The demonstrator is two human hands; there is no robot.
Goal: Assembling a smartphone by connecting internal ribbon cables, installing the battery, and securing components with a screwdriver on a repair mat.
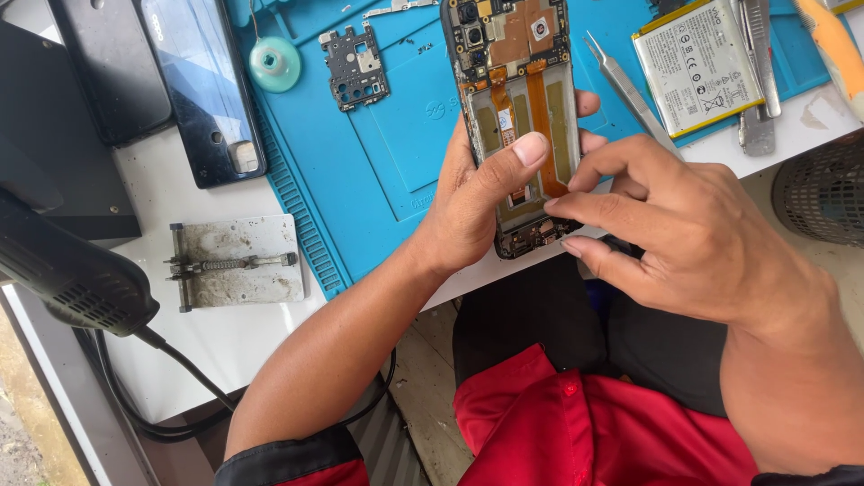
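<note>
Your left hand [472, 202] grips the opened phone [517, 117] over the tabletop [171, 189] edge, thumb across its orange flex cables [543, 117]; your right hand's [684, 234] fingertips pinch at its lower end, beside the thumb; pull hard there and a cable could tear; tweezers [630, 94] lie just beyond your right hand.

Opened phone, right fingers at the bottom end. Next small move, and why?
Probably pinch and lift at the bottom board: the left hand grips the phone, thumb on the frame, and the right hand has its fingertips already on that lower end.
</note>
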